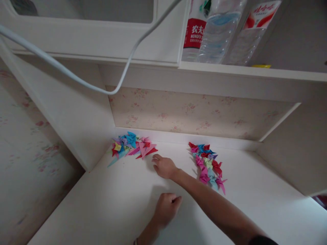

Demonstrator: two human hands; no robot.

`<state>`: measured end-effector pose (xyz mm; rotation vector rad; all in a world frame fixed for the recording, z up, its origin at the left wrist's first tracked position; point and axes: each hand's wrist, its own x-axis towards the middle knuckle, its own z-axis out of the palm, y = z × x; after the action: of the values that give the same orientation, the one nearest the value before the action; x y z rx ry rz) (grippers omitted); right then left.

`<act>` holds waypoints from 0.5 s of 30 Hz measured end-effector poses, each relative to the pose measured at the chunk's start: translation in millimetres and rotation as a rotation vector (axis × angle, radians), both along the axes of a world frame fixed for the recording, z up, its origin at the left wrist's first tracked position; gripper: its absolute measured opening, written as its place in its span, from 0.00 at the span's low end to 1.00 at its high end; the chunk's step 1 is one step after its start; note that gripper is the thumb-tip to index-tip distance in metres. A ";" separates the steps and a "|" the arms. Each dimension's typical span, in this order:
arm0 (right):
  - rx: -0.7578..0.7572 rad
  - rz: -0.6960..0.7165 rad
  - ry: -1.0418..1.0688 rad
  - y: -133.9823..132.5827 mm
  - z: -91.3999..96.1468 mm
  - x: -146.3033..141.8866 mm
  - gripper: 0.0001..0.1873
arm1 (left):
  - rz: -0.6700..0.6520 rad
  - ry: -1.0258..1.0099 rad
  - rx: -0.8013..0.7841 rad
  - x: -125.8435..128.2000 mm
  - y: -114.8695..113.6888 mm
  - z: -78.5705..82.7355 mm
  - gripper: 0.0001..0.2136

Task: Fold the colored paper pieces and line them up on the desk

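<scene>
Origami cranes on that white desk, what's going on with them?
A person's right hand reaches in beside the left pile of origami cranes, fingers bent, with nothing visible in its grasp. The left hand is loosely curled nearer the person; whether it holds anything is unclear. The right group of origami cranes lies apart on the white desk.

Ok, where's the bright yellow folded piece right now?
In the head view, the bright yellow piece is at the left side of the left pile, left of the right hand and near the white side panel.
</scene>
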<state>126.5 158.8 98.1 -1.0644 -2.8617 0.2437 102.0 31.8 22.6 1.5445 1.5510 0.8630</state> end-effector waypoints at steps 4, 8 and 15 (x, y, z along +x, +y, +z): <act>0.015 0.009 -0.081 31.2 -4.9 -52.0 0.17 | -0.011 0.012 -0.030 -1.6 -0.1 6.0 0.21; 0.025 -0.011 -0.123 55.3 -11.2 -87.1 0.20 | 0.001 0.004 -0.039 -1.1 1.0 5.7 0.19; 0.055 -0.044 -0.129 72.8 -23.1 -107.0 0.15 | 0.010 -0.016 -0.074 -3.1 3.8 7.2 0.15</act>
<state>19.5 231.6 75.0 -1.1727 -2.9341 0.0956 98.9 35.6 29.8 1.4752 1.5632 0.8121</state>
